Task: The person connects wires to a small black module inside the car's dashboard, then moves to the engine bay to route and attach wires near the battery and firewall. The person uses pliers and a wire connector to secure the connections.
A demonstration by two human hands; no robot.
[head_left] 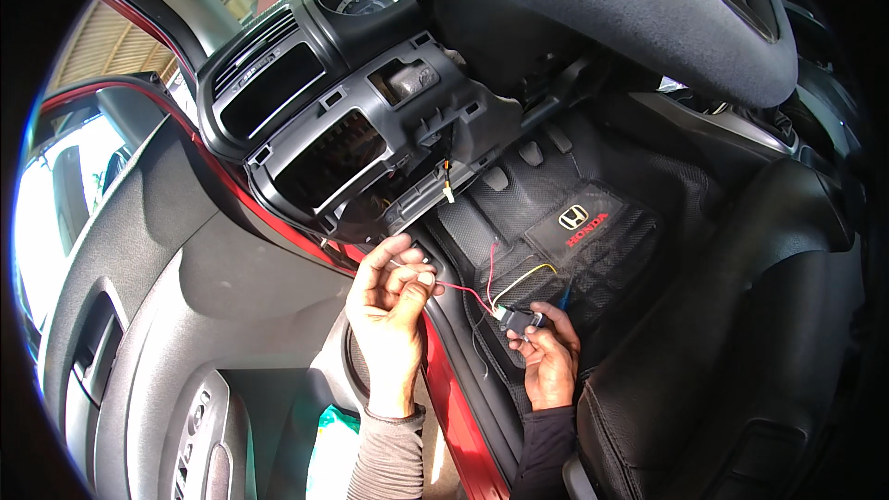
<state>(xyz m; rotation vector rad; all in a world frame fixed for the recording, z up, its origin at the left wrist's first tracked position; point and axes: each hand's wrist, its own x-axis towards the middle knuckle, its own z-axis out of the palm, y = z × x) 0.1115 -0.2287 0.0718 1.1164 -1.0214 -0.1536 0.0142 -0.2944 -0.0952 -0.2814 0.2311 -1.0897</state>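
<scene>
One module (518, 319) — two red wires (460, 287), one yellow wire (521, 278)

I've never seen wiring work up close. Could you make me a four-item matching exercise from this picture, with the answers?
Column one
1. Left hand
2. Yellow wire
3. Mat
4. Right hand

Column two
A. lies flat, black and textured
B. holds a black box
C. pinches a red wire
D. arcs out from the end of the black box

Right pairs: 1-C, 2-D, 3-A, 4-B
</scene>
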